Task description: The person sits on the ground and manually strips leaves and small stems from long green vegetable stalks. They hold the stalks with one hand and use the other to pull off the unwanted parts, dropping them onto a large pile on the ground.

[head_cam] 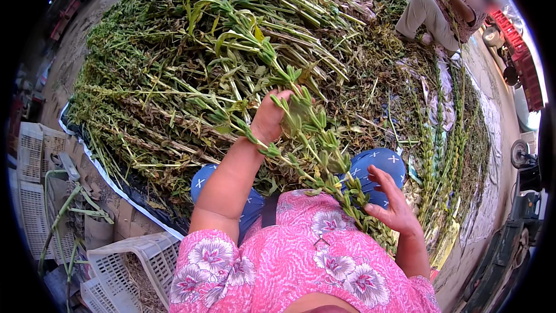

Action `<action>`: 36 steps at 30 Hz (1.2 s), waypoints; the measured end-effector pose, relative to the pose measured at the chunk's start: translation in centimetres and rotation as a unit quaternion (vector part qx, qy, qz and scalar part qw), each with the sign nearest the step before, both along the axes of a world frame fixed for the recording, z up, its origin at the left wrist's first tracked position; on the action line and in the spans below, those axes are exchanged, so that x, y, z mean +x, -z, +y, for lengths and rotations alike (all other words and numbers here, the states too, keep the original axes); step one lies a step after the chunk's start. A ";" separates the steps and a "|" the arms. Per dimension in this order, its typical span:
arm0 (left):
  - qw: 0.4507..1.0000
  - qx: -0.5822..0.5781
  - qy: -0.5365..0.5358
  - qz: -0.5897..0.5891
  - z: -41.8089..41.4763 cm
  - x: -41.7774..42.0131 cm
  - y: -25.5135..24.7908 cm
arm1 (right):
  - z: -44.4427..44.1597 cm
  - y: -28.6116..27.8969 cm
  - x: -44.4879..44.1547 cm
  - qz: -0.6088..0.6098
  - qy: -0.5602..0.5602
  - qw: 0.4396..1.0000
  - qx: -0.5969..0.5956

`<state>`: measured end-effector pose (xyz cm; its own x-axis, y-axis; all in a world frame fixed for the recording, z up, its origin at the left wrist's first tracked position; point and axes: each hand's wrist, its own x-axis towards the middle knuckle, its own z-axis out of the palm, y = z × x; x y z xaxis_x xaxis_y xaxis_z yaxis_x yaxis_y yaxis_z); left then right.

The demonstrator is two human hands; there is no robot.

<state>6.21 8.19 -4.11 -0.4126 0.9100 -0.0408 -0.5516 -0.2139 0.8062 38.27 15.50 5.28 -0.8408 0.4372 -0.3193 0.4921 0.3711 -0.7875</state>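
Observation:
My left hand (pixel 273 115) is closed around green plant stalks (pixel 319 121) bearing upright seed pods, which look like sesame. These stalks slant from the upper left down across my lap to my right side. Beside their lower end, my right hand (pixel 391 208) has its fingers spread, its thumb close to the pods; whether it touches them cannot be told. Beyond my knees lies a large heap of cut stalks (pixel 173 74) with green and browned leaves.
A person (pixel 434 13) sits at the upper right. White plastic crates (pixel 130 256) stand at the lower left, near a green frame (pixel 61 217). More podded stalks (pixel 456 161) lie to my right on a pale sheet (pixel 484 200). Vehicles stand along the right edge.

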 end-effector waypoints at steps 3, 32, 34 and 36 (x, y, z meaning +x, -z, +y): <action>0.999 -0.024 -0.022 0.010 0.1 -0.4 0.7 | -1.8 0.7 -5.1 -0.001 -0.100 0.984 0.145; 0.950 0.016 -0.282 -0.133 -1.3 -3.6 -2.3 | 0.6 2.6 -7.0 0.129 0.018 0.980 -0.152; 0.937 0.037 -0.299 -0.175 -1.5 -5.1 -1.6 | 0.8 2.7 -6.5 0.104 0.034 0.973 -0.204; 0.928 0.026 -0.333 -0.162 -1.9 -6.1 -1.4 | 0.9 2.2 -6.3 0.098 0.046 0.963 -0.248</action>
<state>0.07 6.31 -2.67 -0.8584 0.4610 -0.2248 -0.4948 -0.6288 0.5998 31.95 16.43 3.09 -0.8714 0.3461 -0.3475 0.3290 -0.1131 -0.9375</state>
